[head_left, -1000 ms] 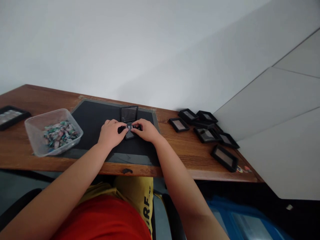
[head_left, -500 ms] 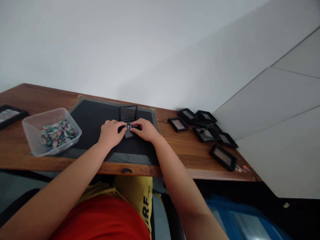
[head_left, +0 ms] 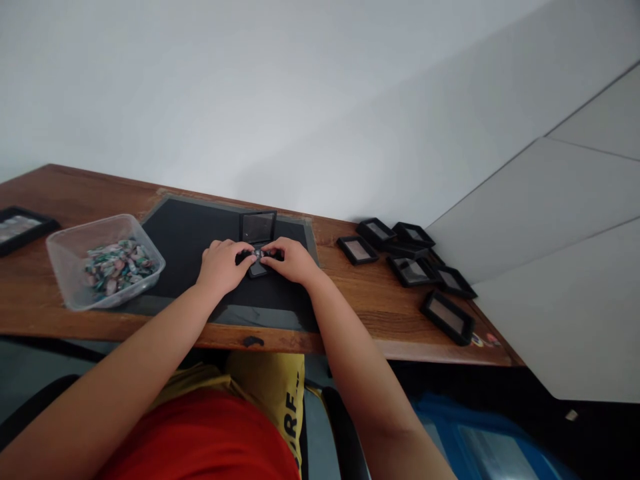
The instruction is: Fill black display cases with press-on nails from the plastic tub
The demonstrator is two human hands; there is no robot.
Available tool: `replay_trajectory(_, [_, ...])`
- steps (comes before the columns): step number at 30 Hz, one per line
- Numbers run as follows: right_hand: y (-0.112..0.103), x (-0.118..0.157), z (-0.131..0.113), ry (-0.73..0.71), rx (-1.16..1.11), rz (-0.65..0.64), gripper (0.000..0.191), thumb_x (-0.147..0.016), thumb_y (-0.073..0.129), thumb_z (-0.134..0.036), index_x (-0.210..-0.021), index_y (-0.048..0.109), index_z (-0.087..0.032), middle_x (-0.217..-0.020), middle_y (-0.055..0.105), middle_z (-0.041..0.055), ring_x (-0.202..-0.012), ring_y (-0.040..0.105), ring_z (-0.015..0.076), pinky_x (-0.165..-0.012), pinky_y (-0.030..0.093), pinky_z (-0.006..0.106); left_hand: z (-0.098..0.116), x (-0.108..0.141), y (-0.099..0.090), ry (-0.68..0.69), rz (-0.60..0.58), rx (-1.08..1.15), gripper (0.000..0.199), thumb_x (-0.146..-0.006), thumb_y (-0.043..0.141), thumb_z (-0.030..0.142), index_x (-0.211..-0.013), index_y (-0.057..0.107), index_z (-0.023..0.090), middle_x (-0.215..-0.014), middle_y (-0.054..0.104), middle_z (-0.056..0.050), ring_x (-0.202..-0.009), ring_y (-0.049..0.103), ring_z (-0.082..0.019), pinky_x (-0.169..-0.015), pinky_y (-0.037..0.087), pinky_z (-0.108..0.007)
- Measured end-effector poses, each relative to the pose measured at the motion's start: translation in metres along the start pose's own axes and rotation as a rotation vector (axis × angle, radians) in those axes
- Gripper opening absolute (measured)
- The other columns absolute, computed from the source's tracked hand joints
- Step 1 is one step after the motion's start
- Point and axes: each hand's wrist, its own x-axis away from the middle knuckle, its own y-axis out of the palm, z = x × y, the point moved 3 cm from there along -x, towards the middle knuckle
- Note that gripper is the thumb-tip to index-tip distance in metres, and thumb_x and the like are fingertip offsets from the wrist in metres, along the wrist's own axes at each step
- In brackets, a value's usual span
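Observation:
A small black case (head_left: pixel 258 228) stands with its clear-windowed lid raised on the black mat (head_left: pixel 190 230). My left hand (head_left: pixel 223 265) reaches the case from the left, thumb and fingertips curved toward each other at its base. From the right, my right hand (head_left: pixel 289 259) does the same, its thumb and index finger close together. Between the fingertips, small shiny pieces (head_left: pixel 258 253) show inside the case. They are too small to make out, and the fingers partly hide them.
A clear plastic tub (head_left: pixel 60 267) of small wrapped pieces (head_left: pixel 117 267) sits left of my hands. Several black-framed boxes (head_left: pixel 447 317) lie on the right of the wooden table (head_left: pixel 360 293). Another framed box (head_left: pixel 47 227) is at the far left. A wall rises behind.
My fingertips have shifted very slightly at the case. The whole view has moved a little; otherwise things lie as before.

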Motion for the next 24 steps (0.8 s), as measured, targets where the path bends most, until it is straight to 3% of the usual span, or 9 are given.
replay_trajectory(12, [-0.0013,0.0006,-0.0040,-0.018,-0.003,-0.003,0.018,-0.091,0.079,-0.022,-0.109,0.081,-0.019,-0.089,0.072,0.0027,-0.077,0.059,0.0137,-0.075,0.042,0.027,-0.0002,-0.0017,-0.0003,0.002,0.001,0.003,0.027,-0.098,0.062,0.042,-0.117,0.079,0.033,-0.107,0.077,-0.008,-0.108,0.063,-0.033,-0.087,0.048,-0.042])
replay_trajectory(24, [0.0012,-0.0008,-0.0051,-0.009,0.063,-0.032,0.019,-0.091,0.080,-0.028,-0.109,0.082,-0.022,-0.088,0.074,0.0026,-0.081,0.061,0.0161,-0.076,0.040,0.029,-0.0002,-0.0036,0.0006,-0.024,-0.023,0.005,0.028,-0.098,0.063,0.045,-0.117,0.082,0.035,-0.113,0.078,-0.008,-0.114,0.063,-0.036,-0.091,0.049,-0.046])
